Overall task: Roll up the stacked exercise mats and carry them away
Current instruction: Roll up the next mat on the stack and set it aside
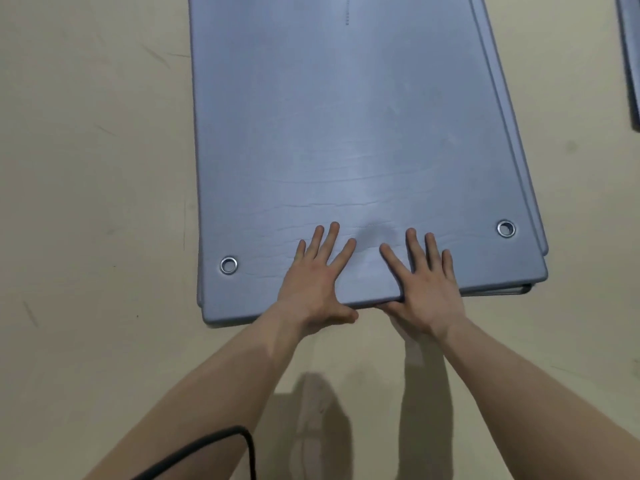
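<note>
A stack of grey-blue exercise mats (346, 133) lies flat on the beige floor, running away from me. The top mat has a metal eyelet (228, 265) near its front left corner and another eyelet (506, 229) near the front right. Edges of lower mats show along the right side and at the front right corner. My left hand (317, 278) and my right hand (420, 282) rest side by side at the middle of the near edge. Fingers are spread flat on top, and both thumbs curl under the top mat's edge.
Another grey mat (632, 57) pokes in at the upper right edge. A black cable (239, 441) loops by my left forearm. My shoe (317, 427) shows on the floor below the hands. Bare beige floor (97, 168) lies left of the stack.
</note>
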Demonstrator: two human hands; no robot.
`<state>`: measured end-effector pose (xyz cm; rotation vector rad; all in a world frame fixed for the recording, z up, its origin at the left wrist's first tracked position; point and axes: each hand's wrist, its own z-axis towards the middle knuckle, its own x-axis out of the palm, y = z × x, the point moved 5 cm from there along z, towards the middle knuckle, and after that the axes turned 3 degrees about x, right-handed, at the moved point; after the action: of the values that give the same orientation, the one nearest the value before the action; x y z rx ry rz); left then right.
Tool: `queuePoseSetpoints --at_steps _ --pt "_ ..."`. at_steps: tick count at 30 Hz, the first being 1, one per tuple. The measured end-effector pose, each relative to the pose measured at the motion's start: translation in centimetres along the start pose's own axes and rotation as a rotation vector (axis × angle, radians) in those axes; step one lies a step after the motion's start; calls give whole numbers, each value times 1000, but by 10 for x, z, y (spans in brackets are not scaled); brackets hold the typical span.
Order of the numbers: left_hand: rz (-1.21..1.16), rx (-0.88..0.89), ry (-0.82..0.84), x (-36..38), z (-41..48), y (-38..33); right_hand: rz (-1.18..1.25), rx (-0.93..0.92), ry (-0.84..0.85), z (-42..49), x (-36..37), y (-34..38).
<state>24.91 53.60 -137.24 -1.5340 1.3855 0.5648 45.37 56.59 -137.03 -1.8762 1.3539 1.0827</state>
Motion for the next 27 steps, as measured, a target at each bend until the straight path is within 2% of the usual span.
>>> queuePoseSetpoints --at_steps 5,9,13,16,20,23,25,27 --pt "13 10 -47 0 -1 -3 7 -25 -66 -4 -3 2" --pt "-98 14 -53 -8 -6 -3 -56 -74 -154 -6 -17 2" --pt "-98 3 -18 -33 -12 -10 -100 -259 -273 -6 -19 -16" --pt "-2 56 16 -54 -12 -21 -94 -386 -352 -5 -32 -27" --pt "146 43 116 -76 -7 -21 -43 -406 -138 7 -71 -23" --pt "216 -49 -29 -108 -2 -12 -10 -293 -82 26 -118 -22" --pt "288 -125 -190 -130 8 -10 -123 -235 -301 32 -151 -22" --pt "338 -205 -341 -149 24 -11 -168 -272 -676 23 -169 -9"
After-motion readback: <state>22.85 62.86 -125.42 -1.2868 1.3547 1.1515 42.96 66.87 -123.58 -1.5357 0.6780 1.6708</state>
